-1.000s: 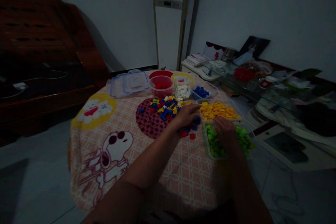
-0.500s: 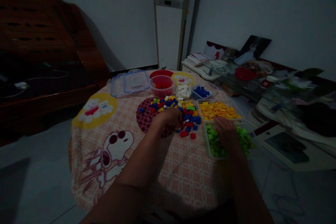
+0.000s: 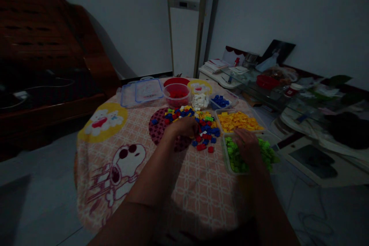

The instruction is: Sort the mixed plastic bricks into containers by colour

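Observation:
My left hand (image 3: pixel 186 127) reaches into a loose pile of small plastic building bricks (image 3: pixel 206 127) in red, blue, yellow, white and green. Its fingers are curled down and closed; whatever lies between the tips is hidden. Over a clear box of green bricks (image 3: pixel 235 157) hangs my right hand (image 3: pixel 247 142), its fingers loosely stretched towards the box of yellow bricks (image 3: pixel 239 121) just behind. I see nothing held in it. Part of the pile lies on a round dark-red patch (image 3: pixel 157 134) of the tablecloth. A few red bricks (image 3: pixel 210 149) sit at its near edge.
Behind the pile stand a round tub of red bricks (image 3: pixel 177 96), white bricks (image 3: pixel 200 102) and a box of blue bricks (image 3: pixel 220 102). Clear blue-rimmed lids (image 3: pixel 148 90) lie at the back left. A cluttered glass table (image 3: pixel 248 80) is on the right, a wooden bench (image 3: pixel 43 65) on the left.
Both hands stay nearly in place, the left over the pile and the right over the green bricks. The whole view has shifted very slightly.

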Demonstrator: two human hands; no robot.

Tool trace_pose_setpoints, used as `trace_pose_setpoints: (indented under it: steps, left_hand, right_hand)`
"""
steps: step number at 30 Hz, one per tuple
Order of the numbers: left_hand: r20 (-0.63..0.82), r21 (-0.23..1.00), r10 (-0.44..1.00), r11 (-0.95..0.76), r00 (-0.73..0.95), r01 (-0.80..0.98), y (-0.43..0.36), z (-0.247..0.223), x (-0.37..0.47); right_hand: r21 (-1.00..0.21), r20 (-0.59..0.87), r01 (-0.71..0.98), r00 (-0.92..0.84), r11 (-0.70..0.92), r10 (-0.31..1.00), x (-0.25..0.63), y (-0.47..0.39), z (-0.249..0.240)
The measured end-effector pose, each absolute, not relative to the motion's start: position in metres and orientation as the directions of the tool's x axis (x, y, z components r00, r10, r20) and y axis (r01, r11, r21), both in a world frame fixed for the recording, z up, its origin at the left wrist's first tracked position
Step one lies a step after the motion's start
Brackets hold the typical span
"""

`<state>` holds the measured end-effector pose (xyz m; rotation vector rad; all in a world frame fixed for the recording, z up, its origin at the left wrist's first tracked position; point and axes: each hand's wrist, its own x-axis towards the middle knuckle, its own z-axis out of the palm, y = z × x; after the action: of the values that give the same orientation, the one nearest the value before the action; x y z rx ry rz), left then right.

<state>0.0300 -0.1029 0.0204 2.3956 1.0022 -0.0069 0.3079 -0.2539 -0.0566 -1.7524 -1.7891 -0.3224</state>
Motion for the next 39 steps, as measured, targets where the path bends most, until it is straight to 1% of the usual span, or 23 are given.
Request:
trace_pose_setpoints:
  steps: [3,6,10,15,17,20,28,30,32,36,39]
  left_hand:
    - [-0.127,0.587,0.675,-0.539,0.727,0.604,-0.098,0.022,0.023]
    - [-0.021,0.695,0.687,-0.512,0.726,0.505,-0.096,0.019,0.028]
    - [0.125,0.820,0.757,-0.443,0.641,0.363,-0.104,0.008,0.056]
    - [0.167,0.933,0.807,-0.315,0.566,0.173,-0.123,-0.008,0.095]
    - [0.162,0.961,0.818,-0.259,0.552,0.101,-0.129,-0.013,0.103]
    - [0.154,0.976,0.827,-0.214,0.540,0.049,-0.134,-0.018,0.109]
    - [0.313,0.919,0.710,-0.394,0.631,-0.011,-0.135,-0.026,0.114]
    - [0.328,0.905,0.703,-0.425,0.631,0.003,-0.133,-0.025,0.113]
    - [0.330,0.884,0.724,-0.462,0.606,0.071,-0.128,-0.021,0.107]
    - [0.306,0.784,0.799,-0.520,0.518,0.339,-0.110,-0.008,0.081]
    - [0.314,0.651,0.868,-0.492,0.385,0.578,-0.094,0.001,0.053]
  right_hand:
    - [-0.240,0.573,0.966,0.060,0.097,0.817,0.308,-0.254,-0.057]
    - [-0.245,0.571,0.964,0.056,0.105,0.819,0.308,-0.253,-0.057]
    - [-0.255,0.563,0.962,0.069,0.094,0.824,0.307,-0.254,-0.057]
    - [-0.257,0.555,0.962,0.072,0.089,0.828,0.308,-0.254,-0.057]
    - [-0.245,0.552,0.966,0.065,0.087,0.831,0.308,-0.254,-0.057]
    - [-0.231,0.551,0.969,0.057,0.087,0.832,0.308,-0.253,-0.058]
    - [-0.243,0.555,0.966,0.061,0.091,0.830,0.307,-0.253,-0.056]
    - [-0.239,0.554,0.967,0.058,0.092,0.831,0.308,-0.253,-0.056]
    - [-0.234,0.553,0.967,0.053,0.095,0.831,0.309,-0.253,-0.057]
    - [-0.236,0.568,0.967,0.060,0.092,0.821,0.309,-0.253,-0.057]
    - [-0.239,0.567,0.966,0.056,0.099,0.822,0.309,-0.253,-0.057]
